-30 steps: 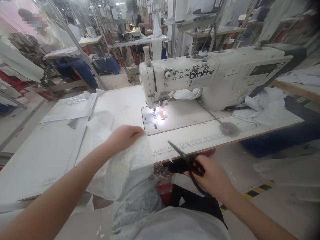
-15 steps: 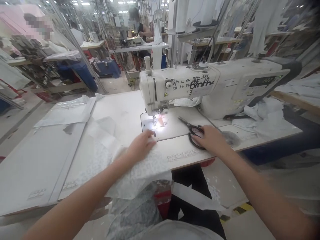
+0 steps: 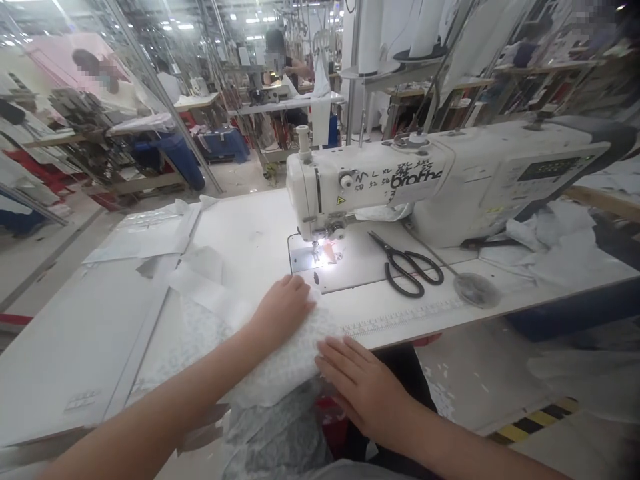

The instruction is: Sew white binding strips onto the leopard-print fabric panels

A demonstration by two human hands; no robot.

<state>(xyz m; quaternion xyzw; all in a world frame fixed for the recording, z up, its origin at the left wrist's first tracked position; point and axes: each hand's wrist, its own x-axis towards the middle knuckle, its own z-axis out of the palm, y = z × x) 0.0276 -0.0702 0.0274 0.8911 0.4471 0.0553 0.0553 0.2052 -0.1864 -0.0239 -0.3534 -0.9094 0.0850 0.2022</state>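
A pale printed fabric piece (image 3: 295, 353) lies over the front edge of the sewing table and hangs down toward my lap. My left hand (image 3: 285, 303) rests on its upper corner, fingers curled and closed on the cloth, just in front of the lit needle area. At the cloth's right edge, my right hand (image 3: 365, 387) is open, its fingers stretched out flat and holding nothing. Black-handled scissors (image 3: 407, 267) lie on the table right of the needle, their blades pointing toward the sewing machine (image 3: 365, 180).
White cloth scraps (image 3: 555, 233) are heaped at the right by the machine's base. Large white sheets (image 3: 85, 340) cover the table's left side. A ruler scale (image 3: 400, 320) runs along the front edge. Thread cones (image 3: 370, 40) stand behind, and other people work at machines further back.
My right hand has let go of the scissors, leaving them on the table, and moved left and down to the cloth. My left hand stays on the cloth; the view has shifted slightly.
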